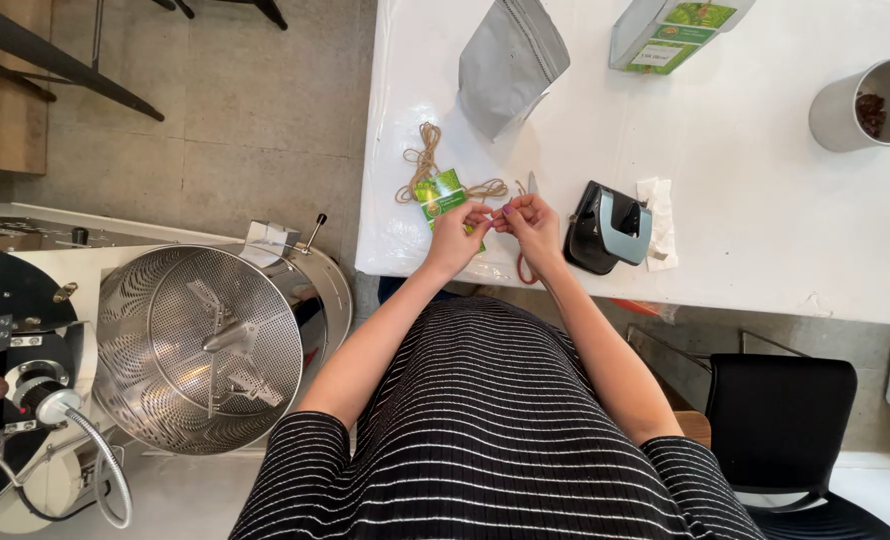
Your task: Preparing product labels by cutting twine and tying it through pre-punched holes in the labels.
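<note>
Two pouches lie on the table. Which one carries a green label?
The pouch at the top right; the other pouch, left of it, shows only plain grey.

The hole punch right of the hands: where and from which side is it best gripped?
Probably across its two long sides, coming from above. The hole punch lies flat on the white table, black base down and grey lever on top. A folded tissue crowds its right edge, and the right hand sits close on its left.

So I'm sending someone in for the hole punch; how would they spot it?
On the white table, look just to the right of the person's right hand. The hole punch is the black-and-grey hinged tool beside a folded white tissue, the only dark thing there.
</note>
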